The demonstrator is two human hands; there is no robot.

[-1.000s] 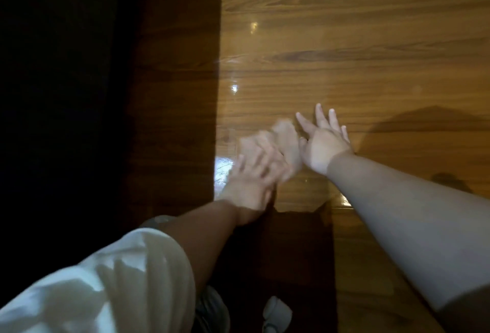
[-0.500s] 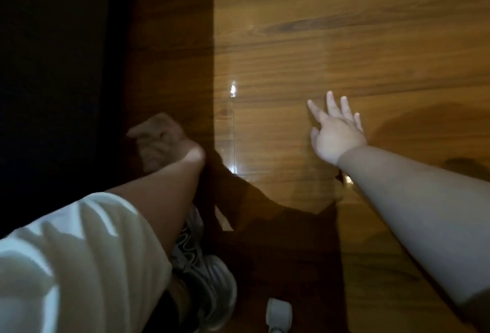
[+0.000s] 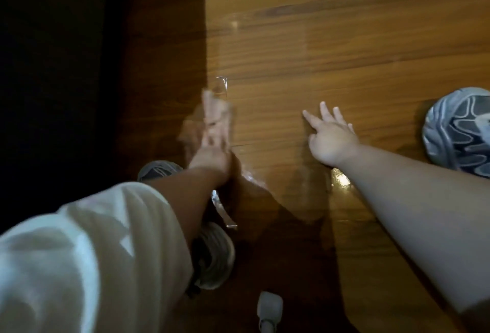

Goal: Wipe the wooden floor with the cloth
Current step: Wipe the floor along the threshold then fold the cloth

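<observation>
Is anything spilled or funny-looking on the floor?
Maybe. Shiny, wet-looking patches gleam on the brown wooden floor: one by the right hand, another near the left hand and its blurred pale cloth. Probably wiping water, not damage.

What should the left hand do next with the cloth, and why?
Probably sweep the cloth rightward over the lit floor toward the right hand. The left hand, blurred, has the cloth at the shadow's edge. The right hand lies spread on the boards, seemingly as a brace, and only bare boards lie between them.
</observation>
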